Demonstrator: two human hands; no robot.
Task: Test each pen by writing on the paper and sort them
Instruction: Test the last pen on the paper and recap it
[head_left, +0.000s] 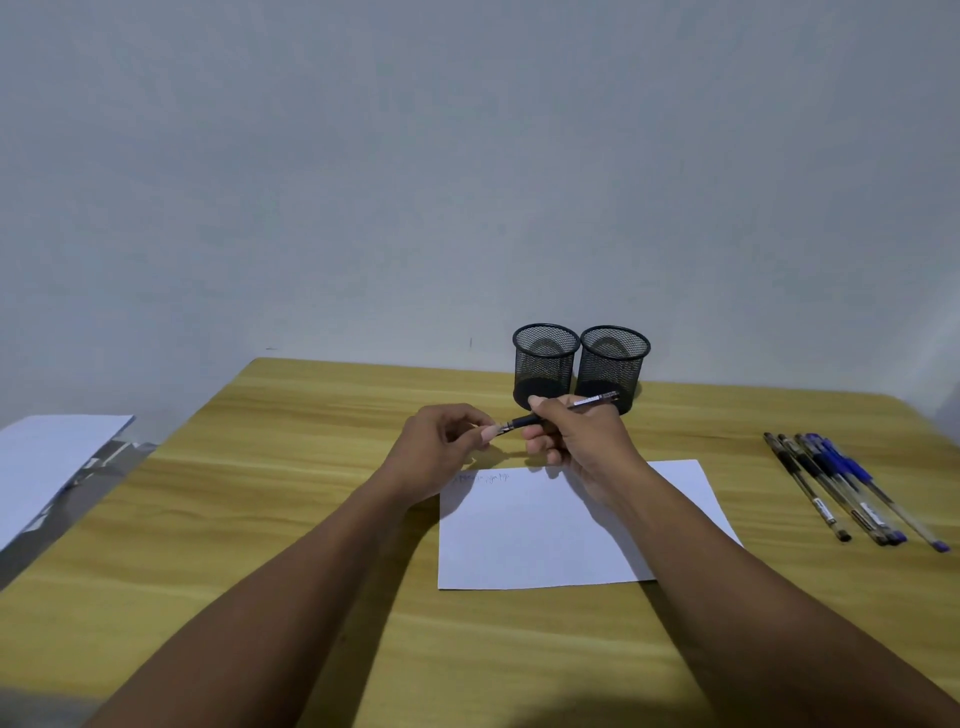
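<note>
Wood-grain yellow tabletop (260, 519) fills the lower part of the view, with two bare forearms reaching forward across it. Nearest on it lies a white rectangular sheet of paper (545, 535), flat, its far left corner carrying a short line of faint scribbles; the right forearm crosses over its right part.

Just beyond the paper's far edge, both hands meet above the table. The right hand (576, 436) is curled closed around a slim pen with a black grip and clear barrel (524, 420), held roughly level, its rear end pointing right past the knuckles and its tip pointing left. The left hand (441, 447) sits just beside that tip, fingers bent inward and pinched together at the pen's point; whether it holds a small cap there I cannot tell.

Off to the right, well apart from the hands, a row of black and blue capped pens (852, 488) lies side by side on the table.

Farther back, directly behind the hands, two black wire-mesh cylindrical pen cups (545, 358) stand upright, touching each other, near the pale grey wall (467, 156).
</note>
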